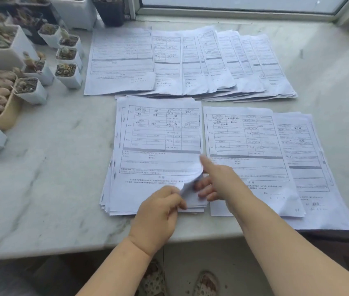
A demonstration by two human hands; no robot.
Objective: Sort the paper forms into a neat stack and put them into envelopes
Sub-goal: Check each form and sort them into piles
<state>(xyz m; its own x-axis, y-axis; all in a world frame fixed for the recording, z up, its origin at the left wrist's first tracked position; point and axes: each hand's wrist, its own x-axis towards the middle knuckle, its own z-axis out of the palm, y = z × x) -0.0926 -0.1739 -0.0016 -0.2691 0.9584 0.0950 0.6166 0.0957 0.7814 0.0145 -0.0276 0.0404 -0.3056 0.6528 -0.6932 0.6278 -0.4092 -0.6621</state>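
On the pale marble desk, near its front edge, lies a thick stack of white printed paper forms, its edges uneven on the left side. The left hand rests on the stack's lower right part, its grip pinching the curled-up bottom right corner of the top sheet between thumb and bent fingers. The right hand reaches across from the right; its index finger lies straight on that sheet's right edge, while the other fingers curl under the lifted corner, so the paper partly hides them and their hold seems, though not surely, to be on the sheet. Just beside the stack to the right lies a second overlapped pile of printed forms, its lower left part covered by the right forearm and its right end overhanging the desk edge. Behind both, a fanned row of more forms spreads across the desk. The print is too blurred to read. At the left stand small white square pots of succulents, some cut off by the frame.
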